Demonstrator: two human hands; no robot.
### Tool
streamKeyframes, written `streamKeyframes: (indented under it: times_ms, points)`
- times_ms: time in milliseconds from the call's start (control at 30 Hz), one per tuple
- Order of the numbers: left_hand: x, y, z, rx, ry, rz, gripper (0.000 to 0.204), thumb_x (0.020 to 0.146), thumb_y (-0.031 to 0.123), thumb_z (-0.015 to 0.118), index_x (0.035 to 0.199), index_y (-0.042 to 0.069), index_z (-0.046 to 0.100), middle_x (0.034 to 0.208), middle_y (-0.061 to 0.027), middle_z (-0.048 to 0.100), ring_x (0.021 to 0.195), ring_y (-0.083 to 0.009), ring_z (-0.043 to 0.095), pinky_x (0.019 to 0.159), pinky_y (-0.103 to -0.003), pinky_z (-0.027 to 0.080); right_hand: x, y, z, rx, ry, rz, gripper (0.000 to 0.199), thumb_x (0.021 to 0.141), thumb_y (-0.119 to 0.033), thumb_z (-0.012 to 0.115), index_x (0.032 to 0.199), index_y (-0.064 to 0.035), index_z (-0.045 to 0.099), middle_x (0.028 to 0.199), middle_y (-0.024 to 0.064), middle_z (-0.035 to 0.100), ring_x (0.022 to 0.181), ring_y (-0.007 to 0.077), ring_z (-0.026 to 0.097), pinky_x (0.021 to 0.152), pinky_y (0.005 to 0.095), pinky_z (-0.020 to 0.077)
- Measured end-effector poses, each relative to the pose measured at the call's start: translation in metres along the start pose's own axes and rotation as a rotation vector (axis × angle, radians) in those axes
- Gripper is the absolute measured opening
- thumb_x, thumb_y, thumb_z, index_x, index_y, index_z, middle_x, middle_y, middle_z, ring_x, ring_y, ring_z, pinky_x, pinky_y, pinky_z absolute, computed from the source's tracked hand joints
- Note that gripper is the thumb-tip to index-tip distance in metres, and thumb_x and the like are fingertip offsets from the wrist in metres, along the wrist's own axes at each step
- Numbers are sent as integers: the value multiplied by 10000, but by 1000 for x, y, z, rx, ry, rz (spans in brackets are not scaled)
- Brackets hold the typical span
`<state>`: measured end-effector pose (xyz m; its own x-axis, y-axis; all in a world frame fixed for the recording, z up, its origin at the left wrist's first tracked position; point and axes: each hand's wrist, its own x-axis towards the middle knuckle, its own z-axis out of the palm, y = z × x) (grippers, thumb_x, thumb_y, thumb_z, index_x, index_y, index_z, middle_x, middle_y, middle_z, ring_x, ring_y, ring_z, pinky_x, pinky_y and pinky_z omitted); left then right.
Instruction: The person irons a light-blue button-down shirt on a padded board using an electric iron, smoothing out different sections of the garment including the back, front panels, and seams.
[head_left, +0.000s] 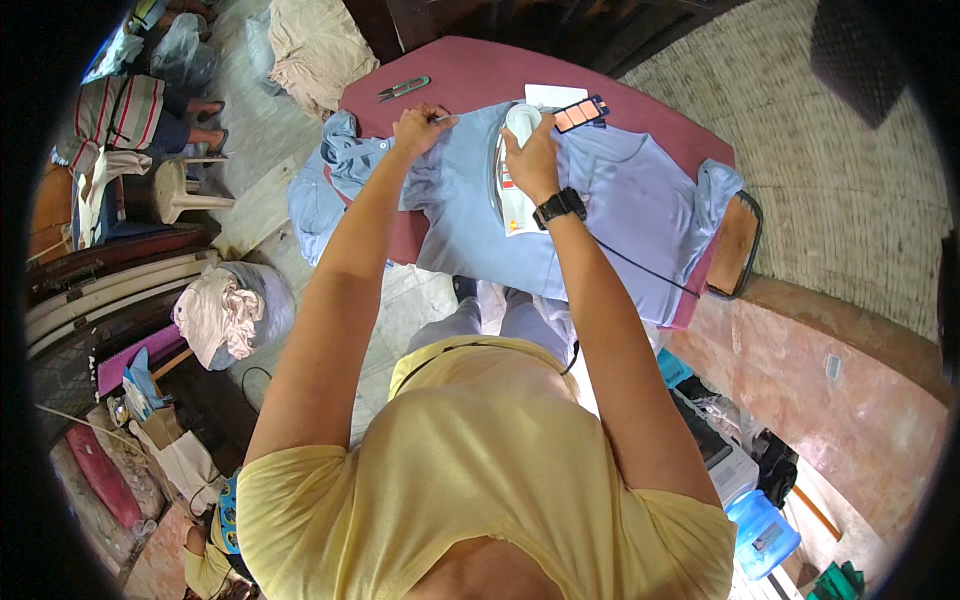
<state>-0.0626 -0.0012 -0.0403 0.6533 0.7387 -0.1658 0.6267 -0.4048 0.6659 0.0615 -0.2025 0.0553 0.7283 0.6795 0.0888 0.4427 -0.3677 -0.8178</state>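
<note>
- Nearest the camera was the person's yellow T-shirt (pixel 480 470), filling the lower middle of the view; both bare forearms ran up from it toward the table (pixel 470 75).
- Between the T-shirt and the table, grey trousers (pixel 500 320) showed above a pale floor.
- The dark red table carried a light blue shirt (pixel 610 200), spread flat across most of its top, one sleeve hanging off the table's left edge.
- The right hand (pixel 532 158), with a black watch (pixel 560 206) at its wrist, was closed round the handle of a white iron (pixel 515 175) that stood on the shirt near the table's middle; a thin black cord (pixel 640 265) ran from it toward the table's right edge.
- The left hand (pixel 420 127) pressed down on the shirt near its collar, left of the iron, fingers curled and pinching the cloth.
- Just beyond the iron lay a white card (pixel 555 95) and a small dark case with pink squares (pixel 582 113).
- Small green snips (pixel 403 88) lay at the table's far left, apart from the shirt.
- At the table's right end sat a brown pad with a dark rim (pixel 735 245).
- Left of the table, on the floor, stood a white plastic stool (pixel 180 185) and a bag of pale cloth (pixel 225 310); further off another person sat in a striped shirt (pixel 125 110).
- Below the table's right end stood a blue water bottle (pixel 765 530).
</note>
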Motion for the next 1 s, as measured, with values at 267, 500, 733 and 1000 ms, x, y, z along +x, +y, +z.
streamKeyframes:
  times_ms: [267, 500, 733, 1000]
  points:
    - [-7, 7, 3, 80, 46, 47, 364, 785, 522, 710, 1014, 240, 728, 1101, -23, 668, 1149, -301, 533, 952, -531, 370, 10, -3, 2, 2, 79, 54, 558, 868, -163, 675, 1224, 40, 295, 969, 389, 606, 931, 545, 601, 791, 559, 488]
    - [-50, 37, -6, 267, 265, 471, 332, 881, 239, 619, 1199, 145, 609, 1257, -59, 581, 1242, -329, 466, 997, -527, 351, -144, -20, 8, 97, 112, 236, 670, 894, -247, 680, 1360, 34, 289, 1134, 320, 575, 1071, 503, 576, 911, 497, 462]
    - [-108, 59, 45, 349, 2, 775, 458, 952, 139, 482, 1409, 126, 453, 1539, -41, 356, 1461, -268, 251, 1173, -498, 211, -127, -3, 20, 332, 391, 436, 658, 892, -178, 679, 1348, 53, 265, 1074, 333, 577, 998, 478, 600, 851, 475, 476]
    - [-105, 57, 45, 360, -19, 728, 523, 995, 195, 428, 1502, 117, 326, 1585, -45, 274, 1473, -264, 218, 1191, -477, 175, -81, 9, 10, 226, 512, 180, 575, 887, -117, 660, 1274, 54, 270, 1083, 354, 556, 989, 512, 581, 839, 510, 463]
